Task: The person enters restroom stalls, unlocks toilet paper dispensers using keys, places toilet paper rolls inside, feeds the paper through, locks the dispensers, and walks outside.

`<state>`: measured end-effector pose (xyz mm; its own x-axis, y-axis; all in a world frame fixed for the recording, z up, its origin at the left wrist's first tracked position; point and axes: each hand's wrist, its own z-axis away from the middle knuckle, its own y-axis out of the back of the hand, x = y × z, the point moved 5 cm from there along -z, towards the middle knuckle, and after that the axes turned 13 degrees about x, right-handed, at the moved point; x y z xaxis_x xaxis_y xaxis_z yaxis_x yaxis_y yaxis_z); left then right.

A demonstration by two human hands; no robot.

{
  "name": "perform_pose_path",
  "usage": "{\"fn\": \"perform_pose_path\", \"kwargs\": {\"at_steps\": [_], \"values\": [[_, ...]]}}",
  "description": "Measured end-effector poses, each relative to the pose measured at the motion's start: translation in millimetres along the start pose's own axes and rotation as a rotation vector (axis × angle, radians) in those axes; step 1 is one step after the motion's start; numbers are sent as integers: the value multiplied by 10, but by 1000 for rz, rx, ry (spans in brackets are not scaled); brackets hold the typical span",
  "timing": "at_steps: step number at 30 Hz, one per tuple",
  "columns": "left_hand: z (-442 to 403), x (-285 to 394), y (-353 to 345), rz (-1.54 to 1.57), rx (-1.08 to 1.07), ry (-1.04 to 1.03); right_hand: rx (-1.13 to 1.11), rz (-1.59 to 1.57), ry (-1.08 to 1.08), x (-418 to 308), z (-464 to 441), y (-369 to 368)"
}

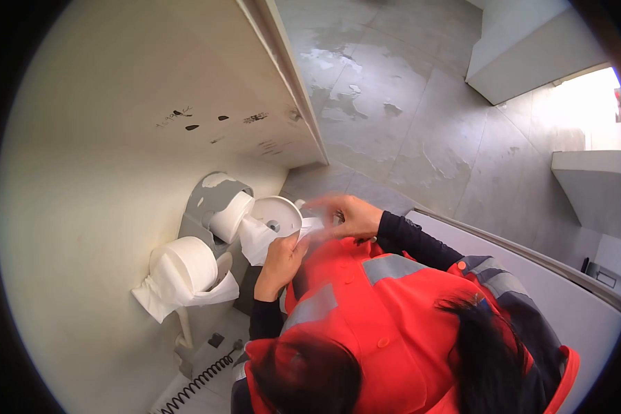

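Fingers of the left hand (274, 268) are drawn together and appear to pinch the near end of a white paper strip (313, 225); those of the right hand (355, 217) are curled but blurred, so cannot tell whether they grip anything. Largest first: cream wall panel (103, 152) to the left, bearing a grey dispenser (212, 193) with flaked paint. Lower-left of it sits a wide toilet roll (193, 262), its loose end hanging; a smaller toilet roll (229, 217) lies at the dispenser itself. Right of that, a white disc (283, 208) with a grey hub, just above the left hand. From the smaller roll a loose sheet (255, 240) points down and right, ending beside the left hand, which is nearer to it. The strip lies up-right of the left fingertips, between the hands; its long axis seems slanted toward the right hand. Any join with the sheet: hidden.
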<state>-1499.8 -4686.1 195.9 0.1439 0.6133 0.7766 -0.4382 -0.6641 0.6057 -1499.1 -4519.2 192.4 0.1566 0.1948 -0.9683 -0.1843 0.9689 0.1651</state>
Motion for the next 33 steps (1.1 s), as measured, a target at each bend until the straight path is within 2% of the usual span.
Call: {"fn": "perform_pose_path", "kwargs": {"at_steps": [1, 3, 4, 6, 8, 10, 11, 13, 16, 18, 19, 21, 23, 24, 26, 28, 30, 32, 33], "values": [[10, -19, -17, 24, -40, 2, -2, 1, 0, -25, 8, -16], [22, -14, -11, 84, -65, 49, -10, 61, 195, -183, 16, -47], [35, -19, -14, 143, -93, 94, -11, 60, 198, -219, 24, -49], [61, -100, -16, 174, -128, 163, -1, -89, -151, -114, 30, -60], [85, -113, -34, 204, -166, 232, 31, -64, -131, -74, 24, -104], [42, 151, 73, 46, 109, -156, 66, -38, -111, -15, 35, -142], [41, 155, 67, 46, 109, -157, 67, -37, -93, 6, 47, -171], [46, 80, 28, 106, 45, -19, 66, -34, -75, -14, 54, -191], [56, -99, -33, 115, 57, 96, 60, -33, -136, -118, 76, -127], [80, -123, -18, 115, 36, 148, 107, -38, -463, -19, 117, -55], [98, -140, -12, 114, 14, 203, 111, -40, -468, 69, 115, -100], [122, -236, 13, 156, 32, 217, 196, 56, 92, 89, 39, -108], [42, -213, -99, 255, 55, 247, 79, 213, 89, 36, 104, -167], [27, -162, -125, 303, 66, 274, 104, 244, 99, -41, 154, -157], [-2, -126, -132, 313, -35, 403, 218, 260, 251, 33, 157, -225], [15, -64, -165, 322, -83, 501, 203, 178, 151, 41, 181, -165], [28, -68, -222, 306, -117, 484, 265, 146, 154, 152, 190, -137], [17, -4, -246, 283, -137, 476, 202, 130, 66, 244, 180, -149], [5, 137, -261, 218, -139, 319, 223, 118, 56, 262, 188, -128]]}}
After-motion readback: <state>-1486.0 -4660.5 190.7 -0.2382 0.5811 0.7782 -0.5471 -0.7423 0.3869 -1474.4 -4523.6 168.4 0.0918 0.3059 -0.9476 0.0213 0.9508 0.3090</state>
